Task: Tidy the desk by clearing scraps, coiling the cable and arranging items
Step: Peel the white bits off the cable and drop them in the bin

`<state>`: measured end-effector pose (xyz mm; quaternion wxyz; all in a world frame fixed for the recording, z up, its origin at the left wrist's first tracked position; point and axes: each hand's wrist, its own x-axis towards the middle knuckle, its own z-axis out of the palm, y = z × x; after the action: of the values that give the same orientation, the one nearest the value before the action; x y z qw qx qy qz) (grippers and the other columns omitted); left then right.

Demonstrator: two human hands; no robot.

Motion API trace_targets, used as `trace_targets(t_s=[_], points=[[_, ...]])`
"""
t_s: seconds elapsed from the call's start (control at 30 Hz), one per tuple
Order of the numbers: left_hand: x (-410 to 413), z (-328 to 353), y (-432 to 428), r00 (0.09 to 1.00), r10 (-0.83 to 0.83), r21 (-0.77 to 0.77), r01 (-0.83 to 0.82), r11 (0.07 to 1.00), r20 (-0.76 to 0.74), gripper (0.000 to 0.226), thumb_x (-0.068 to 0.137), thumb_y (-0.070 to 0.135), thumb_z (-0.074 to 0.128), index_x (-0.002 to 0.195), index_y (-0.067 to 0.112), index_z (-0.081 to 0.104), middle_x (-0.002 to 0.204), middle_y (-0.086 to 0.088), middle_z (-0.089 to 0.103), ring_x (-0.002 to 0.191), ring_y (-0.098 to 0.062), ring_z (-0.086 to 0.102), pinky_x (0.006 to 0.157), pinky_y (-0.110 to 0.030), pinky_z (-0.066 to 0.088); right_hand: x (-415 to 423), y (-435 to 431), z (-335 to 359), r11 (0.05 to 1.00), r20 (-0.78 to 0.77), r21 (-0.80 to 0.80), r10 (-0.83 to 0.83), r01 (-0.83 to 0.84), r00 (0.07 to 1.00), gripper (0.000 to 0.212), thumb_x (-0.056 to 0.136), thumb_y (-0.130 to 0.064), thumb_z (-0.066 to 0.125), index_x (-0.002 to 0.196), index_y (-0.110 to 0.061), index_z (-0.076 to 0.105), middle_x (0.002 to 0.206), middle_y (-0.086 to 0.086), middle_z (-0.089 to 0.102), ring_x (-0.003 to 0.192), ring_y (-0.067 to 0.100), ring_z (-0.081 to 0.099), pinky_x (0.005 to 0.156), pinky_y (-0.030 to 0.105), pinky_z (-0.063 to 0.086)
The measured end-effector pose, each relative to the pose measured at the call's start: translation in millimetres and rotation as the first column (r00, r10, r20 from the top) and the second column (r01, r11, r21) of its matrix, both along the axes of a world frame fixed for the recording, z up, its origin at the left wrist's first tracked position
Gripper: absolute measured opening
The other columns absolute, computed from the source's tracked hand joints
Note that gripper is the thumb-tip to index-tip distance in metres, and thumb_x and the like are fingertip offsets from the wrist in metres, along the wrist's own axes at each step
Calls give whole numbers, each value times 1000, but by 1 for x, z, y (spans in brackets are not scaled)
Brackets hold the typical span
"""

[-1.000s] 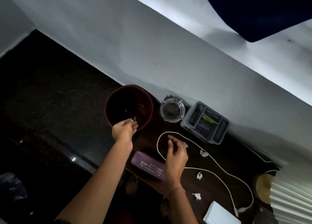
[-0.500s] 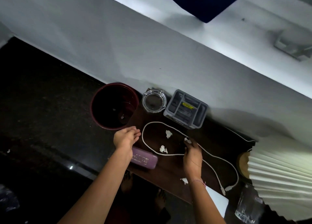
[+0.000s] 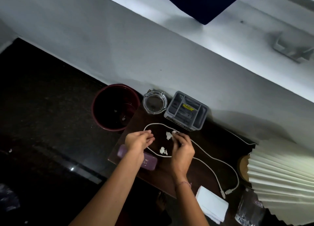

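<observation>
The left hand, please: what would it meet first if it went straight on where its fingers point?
Probably the loose paper scrap inside the cable loop, then the right hand, which seems to pinch another scrap; the left hand may pass above it.

Nothing can be read in full. The grey organizer [image 3: 186,111] carries a yellow label [image 3: 187,106] with dark print too small to make out. The purple case [image 3: 149,162] bears pale lettering, mostly hidden and blurred, and the clear packet [image 3: 249,207] has a small label that is illegible.
</observation>
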<state>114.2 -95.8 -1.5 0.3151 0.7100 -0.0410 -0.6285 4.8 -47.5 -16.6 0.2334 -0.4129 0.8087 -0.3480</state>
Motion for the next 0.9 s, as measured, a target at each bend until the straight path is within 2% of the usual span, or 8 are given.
trace_targets(t_s=[0.07, 0.17, 0.37, 0.5, 0.67, 0.77, 0.83, 0.9], points=[[-4, 7, -3, 997, 4, 10, -3, 1000, -72, 26, 87, -3, 57, 110, -14, 57, 80, -19, 61, 80, -32, 62, 78, -34, 54, 17, -9, 8, 1000, 99, -24, -4, 7, 995, 14, 77, 4, 68, 86, -5, 74, 88, 2, 69, 78, -9, 57, 79, -3, 39], [2, 11, -10, 989, 45, 11, -44, 999, -140, 25, 88, -1, 56, 110, -13, 57, 77, -14, 61, 79, -28, 62, 79, -33, 49, 41, -23, 16, 999, 255, 23, -45, 41, 966, 18, 77, -4, 71, 85, -20, 71, 82, -11, 70, 77, -6, 63, 78, 11, 50], [37, 8, -25, 986, 112, -38, -118, 992, -127, 2, 78, -2, 67, 80, -1, 66, 70, -9, 67, 64, -16, 65, 52, -17, 56, 72, -43, 16, 993, 274, 77, 60, -84, 960, 31, 79, -12, 71, 97, -29, 54, 83, -11, 71, 83, 12, 67, 81, 32, 53], [63, 1, -34, 984, 139, -78, -148, 986, -109, 7, 75, -8, 67, 73, -2, 66, 60, -4, 68, 52, -9, 67, 53, -15, 56, 88, -52, 11, 978, 298, 70, 168, -197, 940, 35, 81, -9, 68, 105, -30, 53, 95, -11, 69, 90, 11, 62, 82, 24, 50], [89, -8, -57, 983, 181, -123, -179, 976, 6, 7, 76, -12, 65, 80, -6, 64, 62, -7, 67, 46, -7, 66, 54, -16, 56, 102, -58, 2, 983, 331, 67, 139, -170, 933, 37, 84, -6, 63, 110, -29, 49, 105, -10, 62, 90, 12, 56, 75, 17, 44], [103, -13, -80, 977, 202, -119, -193, 974, 66, 10, 77, -11, 63, 82, -3, 65, 71, -9, 64, 56, -11, 66, 49, -14, 54, 105, -58, -4, 982, 355, 84, 129, -169, 926, 34, 86, -6, 59, 112, -27, 50, 104, -7, 63, 88, 13, 57, 78, 24, 48], [112, -18, -97, 965, 232, -128, -217, 968, 119, 15, 76, -11, 64, 71, 4, 64, 72, -9, 65, 63, -14, 65, 47, -14, 52, 104, -57, -8, 981, 374, 93, 123, -170, 919, 33, 88, -6, 56, 111, -29, 49, 103, -6, 64, 89, 10, 58, 80, 26, 49], [121, -22, -111, 954, 261, -122, -244, 962, 147, 11, 78, -8, 64, 73, 2, 65, 74, -9, 66, 68, -17, 66, 56, -20, 55, 102, -54, -10, 980, 393, 102, 120, -173, 911, 35, 89, -7, 55, 112, -33, 47, 103, -9, 62, 92, 6, 58, 79, 21, 49]])
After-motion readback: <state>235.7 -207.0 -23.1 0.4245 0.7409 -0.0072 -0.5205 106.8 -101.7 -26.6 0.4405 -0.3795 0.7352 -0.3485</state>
